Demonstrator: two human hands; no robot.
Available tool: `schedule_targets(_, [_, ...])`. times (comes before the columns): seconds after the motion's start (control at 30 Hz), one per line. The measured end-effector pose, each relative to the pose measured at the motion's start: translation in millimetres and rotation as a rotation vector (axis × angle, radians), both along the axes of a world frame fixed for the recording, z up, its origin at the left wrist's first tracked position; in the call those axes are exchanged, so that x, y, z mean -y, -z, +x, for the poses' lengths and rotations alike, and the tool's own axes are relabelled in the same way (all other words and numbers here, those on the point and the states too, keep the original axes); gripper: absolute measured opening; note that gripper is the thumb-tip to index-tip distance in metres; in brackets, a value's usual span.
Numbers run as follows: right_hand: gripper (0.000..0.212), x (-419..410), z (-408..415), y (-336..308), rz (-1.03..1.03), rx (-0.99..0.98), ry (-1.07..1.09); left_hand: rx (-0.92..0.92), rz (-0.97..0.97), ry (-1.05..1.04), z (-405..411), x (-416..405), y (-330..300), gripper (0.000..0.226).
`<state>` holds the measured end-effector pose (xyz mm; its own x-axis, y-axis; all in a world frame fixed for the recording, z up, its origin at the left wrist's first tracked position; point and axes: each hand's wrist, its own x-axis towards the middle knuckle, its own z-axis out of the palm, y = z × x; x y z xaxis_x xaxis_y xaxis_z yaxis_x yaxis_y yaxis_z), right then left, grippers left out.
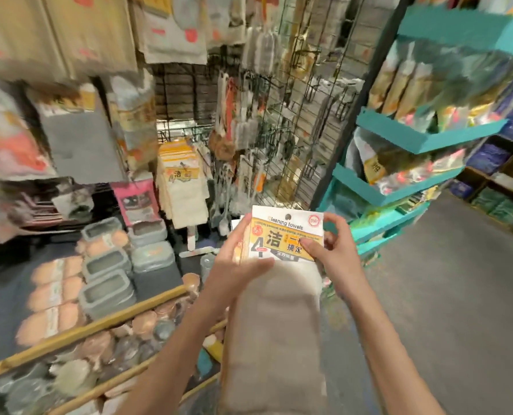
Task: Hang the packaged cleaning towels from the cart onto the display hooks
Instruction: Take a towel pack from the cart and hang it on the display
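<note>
Beige cloth fills the long towel pack point(276, 324) held up in front of the person, its white and yellow header card point(286, 235) at the top with a small round hanging hole near the upper edge. The left hand point(237, 259) grips the pack at the card's left edge, thumb laid across the front just below the card and fingers curled behind. The right hand point(333, 247) pinches the card's right side, thumb pressed on the yellow print and fingers wrapped round the back edge. The pack hangs down between the two forearms, well clear of the display.

Beyond it, slightly left and further back, a bunch of the same towel packs point(183, 187) already hangs from the wire grid panel point(294, 121), beside brushes point(243, 127) and other long-handled tools. Much of the picture is blurred, so individual hooks cannot be made out.

To the lower left, wooden poles point(99, 324) run across a bin of round items too smeared to name. Above them lie grey lidded containers point(108, 265) and a row of orange-beige rolls point(51, 298). On the right stands a teal shelf unit point(422, 139) stacked with packaged goods, with grey floor point(458, 295) alongside.
</note>
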<state>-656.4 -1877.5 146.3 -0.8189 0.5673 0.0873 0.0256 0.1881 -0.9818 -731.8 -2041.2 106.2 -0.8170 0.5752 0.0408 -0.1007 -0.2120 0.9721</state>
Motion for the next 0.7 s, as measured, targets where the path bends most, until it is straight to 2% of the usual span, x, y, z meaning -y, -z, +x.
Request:
schedule_targets(0.23, [0.045,-25.3,-47.6,10.5,-0.099,0.01,-0.201,-0.002,-0.097,-0.223,-23.2,-13.0,1.3,0.079])
schedule_targets(0.53, [0.04,-24.9,-117.7,25.7,-0.141,0.035,-0.305,0.05,-0.107,-0.269,-72.1,-4.0,7.5,0.087])
schedule_targets(0.7, [0.057,-37.1,-163.0,29.0,-0.054,0.076,-0.35,0.028,-0.082,-0.302,-113.3,-10.0,10.1,0.085])
